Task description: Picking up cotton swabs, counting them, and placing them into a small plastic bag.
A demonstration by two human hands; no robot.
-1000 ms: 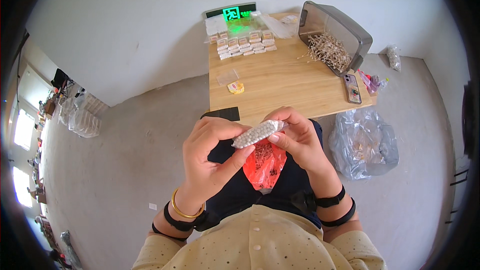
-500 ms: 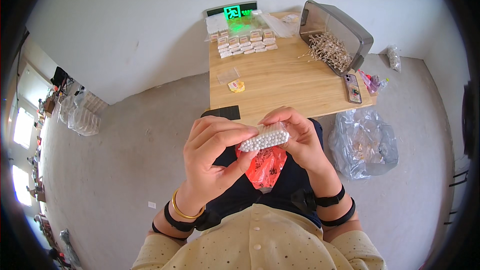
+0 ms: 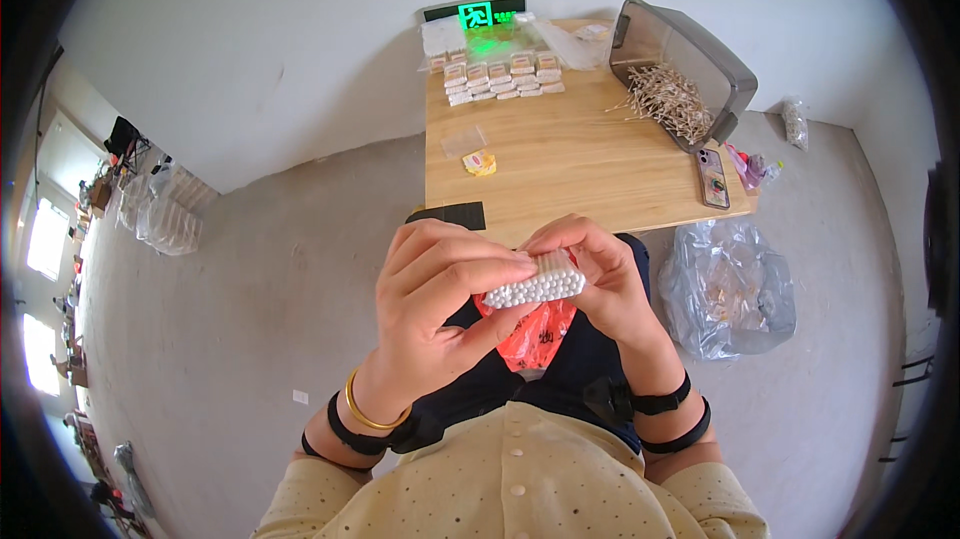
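Note:
Between both hands, above my lap, is a pack of cotton swabs (image 3: 537, 289), its white tips facing me in tight rows. My left hand (image 3: 440, 284) pinches its left end, fingers on top and thumb below. At the right end, my right hand (image 3: 597, 274) grips it with thumb and fingers. The pack seems to be in a clear bag, though the film is hard to make out. Below it, a red plastic bag (image 3: 535, 339) lies on my lap, partly hidden by the hands.
On the wooden table (image 3: 580, 164) stand stacked swab packs (image 3: 500, 79), a yellow label packet (image 3: 480, 162), a phone (image 3: 712, 179) and a tipped grey bin (image 3: 690, 49) with loose swabs (image 3: 668, 101). A clear plastic bag (image 3: 728, 289) sits on the floor at right.
Both hands still hold the swab pack, which has tilted slightly so more of its top shows. The whole view has shifted a little.

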